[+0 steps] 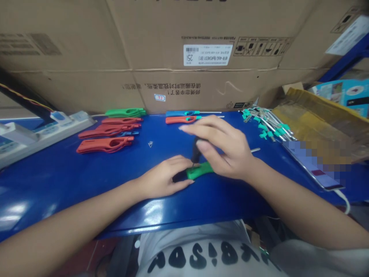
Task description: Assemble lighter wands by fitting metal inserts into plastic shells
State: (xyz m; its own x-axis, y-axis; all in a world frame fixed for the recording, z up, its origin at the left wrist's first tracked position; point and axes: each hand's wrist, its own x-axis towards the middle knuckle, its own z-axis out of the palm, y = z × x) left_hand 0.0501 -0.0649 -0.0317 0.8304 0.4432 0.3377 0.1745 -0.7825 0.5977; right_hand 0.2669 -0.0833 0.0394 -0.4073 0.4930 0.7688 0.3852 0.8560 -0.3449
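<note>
My left hand (167, 177) pinches one end of a green long-necked lighter (196, 172) that lies on the blue table. In my right hand (230, 150) is a screwdriver (196, 152) with a black handle, held upright. Its tip meets the lighter's green body just beside my left fingertips. My right hand covers the middle of the lighter, and a metal tube (255, 149) shows beyond it. A few tiny screws (150, 144) lie loose on the table ahead of my left hand.
Red handle shells (105, 145) and green ones (125, 112) lie at the left, near a power strip (69, 125). Blue (180, 113) and red (180, 120) lighters sit by the cardboard (161, 50). Metal tubes with teal parts (271, 123) and a phone (314, 165) are at the right.
</note>
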